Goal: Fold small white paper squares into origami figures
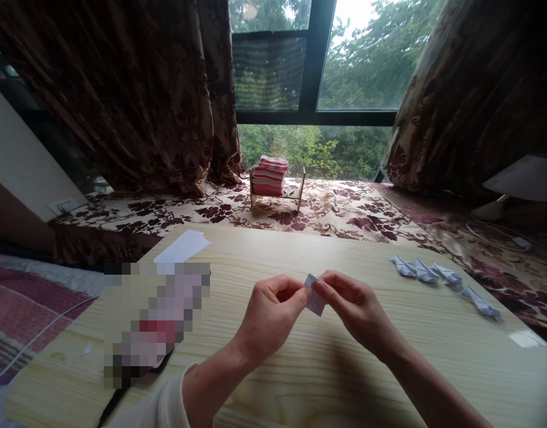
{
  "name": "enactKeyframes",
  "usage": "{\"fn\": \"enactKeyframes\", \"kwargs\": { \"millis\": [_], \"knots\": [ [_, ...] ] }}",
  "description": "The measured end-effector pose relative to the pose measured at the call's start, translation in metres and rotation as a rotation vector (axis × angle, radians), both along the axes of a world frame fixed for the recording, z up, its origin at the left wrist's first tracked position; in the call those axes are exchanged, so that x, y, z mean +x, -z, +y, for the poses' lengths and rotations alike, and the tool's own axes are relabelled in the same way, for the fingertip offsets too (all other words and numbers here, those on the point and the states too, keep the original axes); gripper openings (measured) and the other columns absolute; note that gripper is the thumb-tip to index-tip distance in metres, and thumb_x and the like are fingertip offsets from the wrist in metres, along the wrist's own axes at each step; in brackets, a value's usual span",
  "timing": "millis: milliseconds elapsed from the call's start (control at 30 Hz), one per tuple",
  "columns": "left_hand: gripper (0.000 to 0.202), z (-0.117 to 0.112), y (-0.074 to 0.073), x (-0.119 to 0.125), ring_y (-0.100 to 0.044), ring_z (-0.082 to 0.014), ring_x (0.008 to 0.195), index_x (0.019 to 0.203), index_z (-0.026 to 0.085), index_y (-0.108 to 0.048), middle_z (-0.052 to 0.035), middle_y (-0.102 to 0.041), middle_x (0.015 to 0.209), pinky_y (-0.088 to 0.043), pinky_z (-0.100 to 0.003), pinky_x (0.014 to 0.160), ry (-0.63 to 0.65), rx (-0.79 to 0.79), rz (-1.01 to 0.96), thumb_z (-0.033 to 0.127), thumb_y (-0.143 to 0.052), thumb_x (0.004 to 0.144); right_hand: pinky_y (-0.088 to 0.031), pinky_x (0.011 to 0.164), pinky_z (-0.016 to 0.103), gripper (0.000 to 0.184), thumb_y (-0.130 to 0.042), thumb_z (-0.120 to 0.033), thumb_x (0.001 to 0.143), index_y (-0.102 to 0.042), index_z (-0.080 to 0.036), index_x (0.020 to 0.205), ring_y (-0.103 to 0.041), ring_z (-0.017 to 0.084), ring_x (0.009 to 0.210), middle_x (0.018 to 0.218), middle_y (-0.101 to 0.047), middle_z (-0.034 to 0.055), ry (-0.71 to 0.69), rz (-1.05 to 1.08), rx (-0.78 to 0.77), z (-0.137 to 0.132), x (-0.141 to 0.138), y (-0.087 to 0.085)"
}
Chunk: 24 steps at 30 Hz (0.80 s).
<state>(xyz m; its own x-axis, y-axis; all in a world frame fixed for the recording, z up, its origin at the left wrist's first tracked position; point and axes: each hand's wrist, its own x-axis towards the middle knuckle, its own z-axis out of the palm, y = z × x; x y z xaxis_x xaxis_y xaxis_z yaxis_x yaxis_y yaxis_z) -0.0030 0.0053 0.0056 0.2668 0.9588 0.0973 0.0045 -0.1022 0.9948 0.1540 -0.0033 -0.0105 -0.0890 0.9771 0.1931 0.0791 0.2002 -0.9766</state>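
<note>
A small folded piece of paper (316, 302), greyish with faint print, is pinched between my two hands above the table. My left hand (271, 309) grips its left edge with thumb and forefinger. From the other side, my right hand (356, 306) holds its upper right edge, thumb in front. The paper is roughly diamond-shaped, one corner pointing down. Off to the right lie several folded paper pieces (427, 271) in a loose row, pale and pointed at their ends. Flat white paper sheets (182, 248) rest at the table's back left.
The light wooden table (255, 249) has a blurred-out object (161, 321) on its left with a black cord. Beyond the table, a small wooden rack (300, 196) with folded red-and-white cloths (271, 175) stands on the patterned window seat. A lamp (520, 178) is at right.
</note>
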Motion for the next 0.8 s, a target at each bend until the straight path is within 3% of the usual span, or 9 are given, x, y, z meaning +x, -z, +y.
{"fn": "enactKeyframes", "kwargs": {
  "millis": [100, 233, 567, 800],
  "knots": [
    [0.023, 0.004, 0.002, -0.0012, -0.052, -0.0122, 0.06, 0.072, 0.011, -0.067, -0.0037, -0.061, 0.065, -0.04, -0.023, 0.055, 0.009, -0.061, -0.01, 0.033, -0.064, 0.076, -0.037, 0.056, 0.023, 0.029, -0.059, -0.041, 0.084, -0.06, -0.015, 0.071, -0.046, 0.011, 0.062, 0.064, -0.053, -0.0013, -0.032, -0.057, -0.02, -0.002, 0.0014, -0.0029],
    [0.02, 0.005, 0.0009, -0.0014, -0.051, -0.0116, 0.063, 0.072, 0.012, -0.064, -0.0021, -0.059, 0.066, -0.041, -0.022, 0.058, -0.009, -0.01, -0.037, 0.031, -0.064, 0.077, -0.036, 0.055, 0.022, 0.029, -0.06, -0.041, 0.083, -0.06, -0.015, 0.069, -0.047, 0.011, 0.061, 0.063, -0.054, -0.0008, -0.086, -0.126, -0.048, -0.0039, 0.001, -0.0053],
    [0.02, 0.0019, -0.0018, -0.0025, -0.044, -0.01, 0.06, 0.068, 0.015, -0.054, 0.0013, -0.05, 0.064, -0.036, -0.021, 0.055, 0.036, 0.035, 0.072, 0.031, -0.056, 0.08, -0.037, 0.053, 0.023, 0.028, -0.06, -0.041, 0.082, -0.059, -0.015, 0.071, -0.046, 0.011, 0.06, 0.064, -0.053, -0.0004, -0.03, -0.121, -0.039, -0.0044, -0.0028, -0.0055],
    [0.021, 0.0028, -0.0033, 0.0022, -0.041, -0.0091, 0.058, 0.062, 0.014, -0.054, 0.0023, -0.047, 0.059, -0.035, -0.022, 0.058, 0.07, -0.362, -0.24, 0.031, -0.061, 0.071, -0.038, 0.054, 0.022, 0.028, -0.057, -0.041, 0.084, -0.057, -0.016, 0.071, -0.046, 0.012, 0.061, 0.064, -0.051, -0.0007, -0.042, -0.048, -0.044, -0.0059, -0.0063, -0.0089]
  ]
}}
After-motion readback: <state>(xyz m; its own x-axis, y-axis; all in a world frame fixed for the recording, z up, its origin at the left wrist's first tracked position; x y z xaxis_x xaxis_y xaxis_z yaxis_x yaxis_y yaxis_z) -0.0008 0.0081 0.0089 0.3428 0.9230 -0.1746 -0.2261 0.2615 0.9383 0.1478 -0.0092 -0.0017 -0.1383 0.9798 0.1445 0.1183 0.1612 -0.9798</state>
